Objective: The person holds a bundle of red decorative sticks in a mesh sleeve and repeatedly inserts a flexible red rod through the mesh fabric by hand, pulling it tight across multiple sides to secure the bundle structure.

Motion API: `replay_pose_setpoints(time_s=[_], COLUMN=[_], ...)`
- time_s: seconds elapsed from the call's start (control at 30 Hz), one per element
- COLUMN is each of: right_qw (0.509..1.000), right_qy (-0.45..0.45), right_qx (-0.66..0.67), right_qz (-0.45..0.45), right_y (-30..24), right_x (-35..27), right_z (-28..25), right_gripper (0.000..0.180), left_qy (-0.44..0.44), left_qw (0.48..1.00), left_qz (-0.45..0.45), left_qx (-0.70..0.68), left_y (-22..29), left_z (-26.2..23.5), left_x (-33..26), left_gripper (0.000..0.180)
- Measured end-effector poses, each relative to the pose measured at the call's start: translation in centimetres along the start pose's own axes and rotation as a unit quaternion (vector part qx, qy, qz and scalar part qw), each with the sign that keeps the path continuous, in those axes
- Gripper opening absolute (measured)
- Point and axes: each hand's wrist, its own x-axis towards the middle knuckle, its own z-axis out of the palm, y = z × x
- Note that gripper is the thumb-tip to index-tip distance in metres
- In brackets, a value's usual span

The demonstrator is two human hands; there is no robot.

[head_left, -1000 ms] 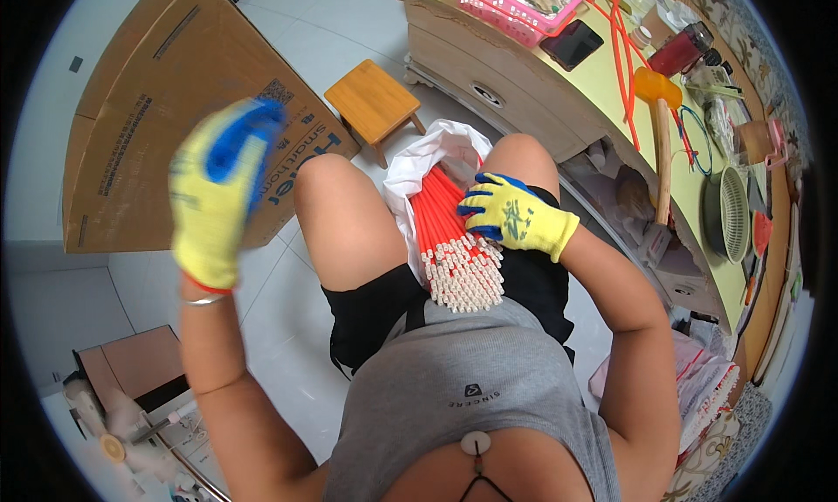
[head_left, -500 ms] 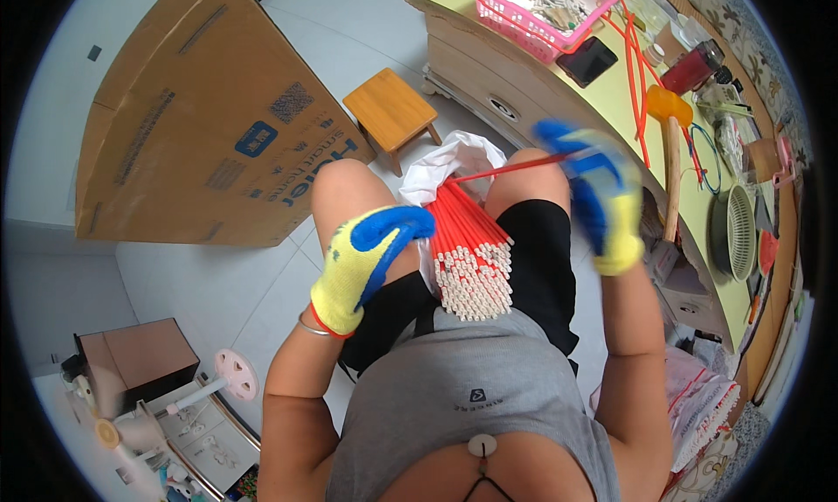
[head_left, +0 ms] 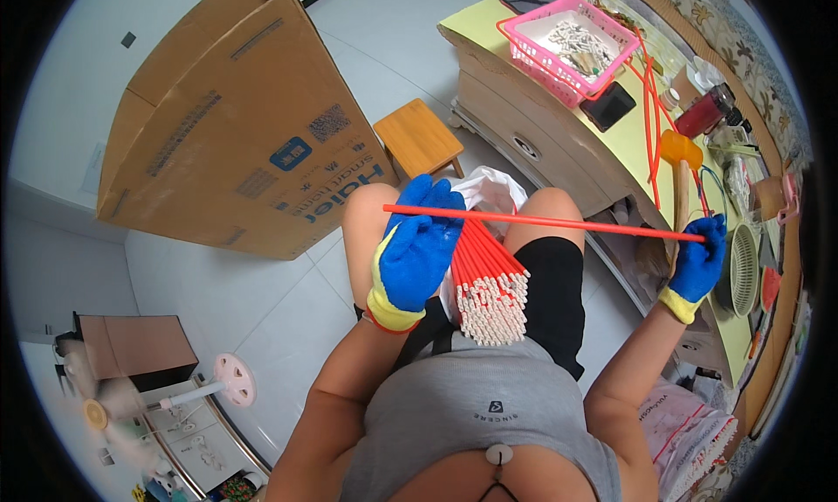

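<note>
A long red plastic tube [head_left: 559, 223] stretches level above my lap. My right hand [head_left: 698, 262], in a blue and yellow work glove, is closed on its right end, by the table. The tube's left part lies across my left hand [head_left: 417, 253], gloved alike, whose fingers are stretched out with none visibly wrapped over it. Below it, a thick bundle of red tubes [head_left: 489, 262] with white ends pointing toward me rests between my thighs. A white bag [head_left: 489, 186] surrounds the bundle's far end.
On the right, a yellow-green table [head_left: 630, 144] bears a pink basket [head_left: 559, 44] of small white pieces, a black phone [head_left: 608, 106], an orange-headed mallet [head_left: 681, 150] and a green colander [head_left: 742, 271]. A wooden stool [head_left: 419, 137] and large cardboard box [head_left: 244, 127] stand ahead.
My right hand has moved right and nearer with the red tube, now fully clear of the bundle. My left hand has moved right and turned beneath the tube's left part.
</note>
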Motion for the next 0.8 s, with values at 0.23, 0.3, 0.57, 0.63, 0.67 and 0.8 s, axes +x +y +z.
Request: replay_pose_setpoints(time_s=[0.23,0.3,0.57,0.63,0.67,0.8], right_qw=[0.925,0.931,0.949,0.951,0.961,0.958], right_qy=[0.089,0.044,0.013,-0.076,-0.099,-0.267], right_qx=[0.335,0.321,0.263,0.241,0.196,-0.088], right_qz=[0.157,0.165,0.174,0.18,0.171,0.062], right_y=[6.4,7.4,8.7,8.5,8.3,8.8], right_x=[-1.4,-1.1,-1.7,-2.5,-3.4,-8.7], right_z=[-1.5,-0.7,6.2,7.0,7.5,13.0], right_gripper=[0.042,0.039,0.017,0.029,0.033,0.038], left_qy=[-0.09,-0.11,0.003,-0.1,-0.202,-0.217], left_qw=[0.991,0.99,0.99,0.99,0.977,0.961], left_qz=[0.096,0.091,0.124,0.086,0.048,0.025], left_qx=[0.038,0.005,-0.06,-0.055,-0.049,0.17], left_y=[1.9,2.7,4.1,5.0,5.6,8.1], left_z=[0.4,0.9,5.5,4.9,4.7,7.1], left_x=[1.3,1.7,1.7,1.6,1.5,-1.1], left_gripper=[0.036,0.035,0.032,0.032,0.036,0.037])
